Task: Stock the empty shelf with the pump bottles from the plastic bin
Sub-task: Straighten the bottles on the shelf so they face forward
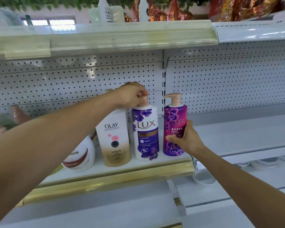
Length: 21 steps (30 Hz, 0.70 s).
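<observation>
Your left hand sits on top of the white Lux bottle, fingers curled down around its pink pump head so that most of the pump is hidden. The bottle's body hangs straight below the hand, at 6 o'clock, upright on the shelf with the gold front strip.

Your right hand wraps the lower half of the purple Lux bottle. The thumb lies across the front label and the fingers go round the right side, out of sight. The bottle's pump rises at 11 o'clock from this hand, its spout pointing left. The bottle stands upright near the shelf's right end, at 3 o'clock from the white Lux bottle, with a narrow gap between them.

At 9 o'clock from the white Lux bottle stands the Olay bottle, white fading to gold, just beside it; your left forearm crosses over its top. Further toward 8 o'clock a rounded white bottle with a brown swirl is partly hidden by your arm.

The pegboard closes the back, and the upper shelf hangs at 12 o'clock above both hands. At 3 o'clock a neighbouring white shelf adjoins.
</observation>
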Available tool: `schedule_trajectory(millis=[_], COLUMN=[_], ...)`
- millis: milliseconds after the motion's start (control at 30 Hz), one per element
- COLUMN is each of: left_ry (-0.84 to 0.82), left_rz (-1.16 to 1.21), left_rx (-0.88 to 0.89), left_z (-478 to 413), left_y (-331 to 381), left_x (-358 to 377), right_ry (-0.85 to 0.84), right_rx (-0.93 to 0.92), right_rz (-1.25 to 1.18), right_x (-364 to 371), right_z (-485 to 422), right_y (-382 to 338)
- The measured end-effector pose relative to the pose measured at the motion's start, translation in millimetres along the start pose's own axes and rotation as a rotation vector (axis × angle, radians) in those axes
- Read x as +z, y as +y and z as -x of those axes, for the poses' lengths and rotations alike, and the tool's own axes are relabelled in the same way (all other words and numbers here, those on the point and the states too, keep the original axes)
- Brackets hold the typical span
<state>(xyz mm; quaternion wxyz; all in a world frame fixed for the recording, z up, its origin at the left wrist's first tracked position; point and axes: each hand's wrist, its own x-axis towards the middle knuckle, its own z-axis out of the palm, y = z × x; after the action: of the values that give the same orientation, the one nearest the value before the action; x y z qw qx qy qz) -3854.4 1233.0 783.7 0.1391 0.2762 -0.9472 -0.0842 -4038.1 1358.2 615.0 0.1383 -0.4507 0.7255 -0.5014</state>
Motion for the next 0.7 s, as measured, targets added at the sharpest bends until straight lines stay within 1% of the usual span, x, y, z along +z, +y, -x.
schedule_trajectory(millis=[200, 467, 700], left_ry=[-0.008, 0.006, 0.027], left_rz=[-0.012, -0.058, -0.041], left_rx=[0.027, 0.011, -0.014], left_z=[-0.7, -3.1, -0.1], left_y=[0.2, 0.9, 2.8], left_x=[2.3, 2.6, 4.6], right_ry=[-0.005, 0.009, 0.024], right_rx=[0.008, 0.039, 0.05], right_rz=[-0.025, -0.059, -0.046], right_x=[0.2, 1.4, 2.6], right_z=[2.3, 4.9, 5.0], right_y=[-3.1, -6.1, -6.7])
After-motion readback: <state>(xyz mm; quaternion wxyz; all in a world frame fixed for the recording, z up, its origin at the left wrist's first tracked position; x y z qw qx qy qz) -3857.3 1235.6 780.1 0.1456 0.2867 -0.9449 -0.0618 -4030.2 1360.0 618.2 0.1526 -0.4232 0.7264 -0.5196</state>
